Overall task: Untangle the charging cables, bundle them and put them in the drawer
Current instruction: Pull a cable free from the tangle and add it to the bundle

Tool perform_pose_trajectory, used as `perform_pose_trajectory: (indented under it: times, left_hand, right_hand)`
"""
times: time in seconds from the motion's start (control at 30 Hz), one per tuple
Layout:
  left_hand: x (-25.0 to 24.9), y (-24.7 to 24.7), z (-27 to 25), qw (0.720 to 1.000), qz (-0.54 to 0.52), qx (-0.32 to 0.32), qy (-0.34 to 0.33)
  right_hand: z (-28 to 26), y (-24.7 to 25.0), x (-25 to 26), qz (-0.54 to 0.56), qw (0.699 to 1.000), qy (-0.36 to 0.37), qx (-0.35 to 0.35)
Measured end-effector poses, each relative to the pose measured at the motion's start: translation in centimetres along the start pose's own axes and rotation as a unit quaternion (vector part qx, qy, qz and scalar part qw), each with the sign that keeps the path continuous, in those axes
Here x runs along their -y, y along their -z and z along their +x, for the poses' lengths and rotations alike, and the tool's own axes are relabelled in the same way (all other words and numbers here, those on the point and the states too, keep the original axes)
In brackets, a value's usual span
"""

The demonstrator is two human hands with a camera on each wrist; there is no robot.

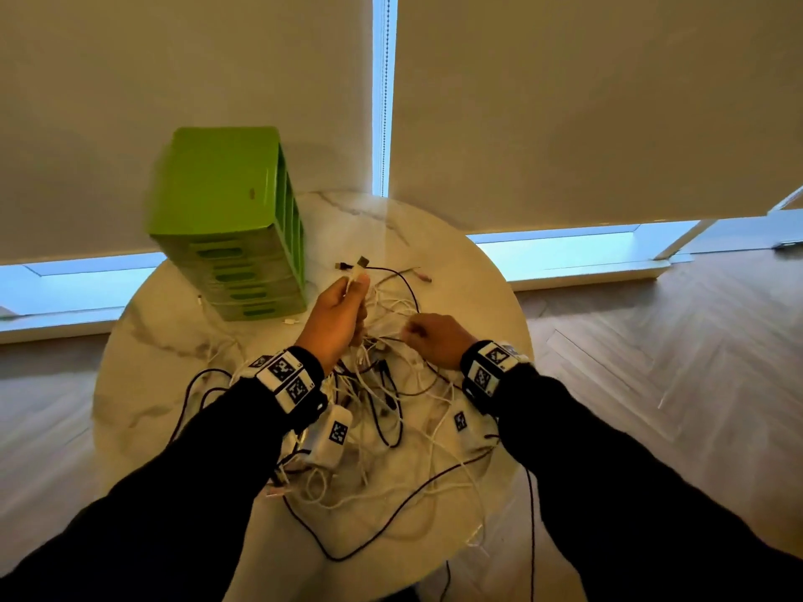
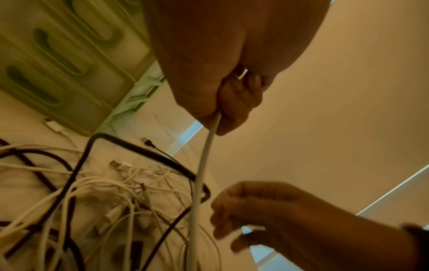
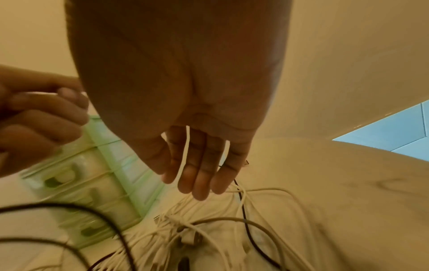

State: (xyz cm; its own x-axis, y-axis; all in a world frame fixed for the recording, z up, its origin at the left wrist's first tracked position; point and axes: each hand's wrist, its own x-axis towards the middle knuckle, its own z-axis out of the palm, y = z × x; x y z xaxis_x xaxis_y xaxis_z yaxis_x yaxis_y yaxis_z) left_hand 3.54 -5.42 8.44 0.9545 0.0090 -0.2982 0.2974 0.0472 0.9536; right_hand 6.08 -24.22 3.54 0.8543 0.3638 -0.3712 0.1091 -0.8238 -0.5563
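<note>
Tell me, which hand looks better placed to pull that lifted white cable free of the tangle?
Probably the left hand. It already grips the white cable near its plug end, raised above the cable pile. The right hand sits lower at the tangle, fingers loosely extended, so it seems better suited to holding other strands down.

White, black cables [image 1: 382,410] tangled on table; green drawer unit [image 1: 234,228] shut.

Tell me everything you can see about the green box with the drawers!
The green drawer box looks like shiny plastic. It stands upright at the far left of the round marble table, in front of the window blind. Its front shows a stack of drawers, each with a long oval handle slot, and all look closed. One side has open ribs. A white cable plug lies beside its base. Neither hand touches it.
</note>
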Motion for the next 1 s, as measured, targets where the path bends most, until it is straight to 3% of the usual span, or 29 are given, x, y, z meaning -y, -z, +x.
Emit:
perform_pose_trajectory:
  times: [0.2,0.3,0.4,0.53,0.7,0.83,1.0]
  left_hand:
    - [4.4,2.0,2.6,0.998,0.066,-0.014,0.019]
    - [5.9,2.8,2.9,0.995,0.091,-0.019,0.018]
    - [6.8,3.0,3.0,0.996,0.088,-0.024,0.018]
    - [7.1,2.9,2.9,0.996,0.087,-0.027,0.015]
    - [6.9,2.8,2.6,0.997,0.064,-0.023,0.02]
    - [5.8,2.3,2.1,0.997,-0.063,-0.048,0.014]
    - [3.2,1.7,1.1,0.956,-0.281,-0.071,0.053]
  right_hand:
    - [9.9,-2.0,-0.5,-0.015,0.998,-0.055,-0.004]
    - [12.3,-3.7,-0.5,-0.107,0.99,-0.091,0.0]
    - [12.8,-4.8,-0.1,-0.137,0.988,-0.074,-0.007]
    - [12.3,-3.2,-0.5,-0.074,0.996,-0.021,-0.035]
    - [10.4,3.5,0.1,0.146,0.971,0.034,-0.186]
    - [5.3,6.3,3.8,0.259,0.951,0.138,-0.104]
    - [-2.4,3.2,6.1,0.188,0.952,0.243,0.002]
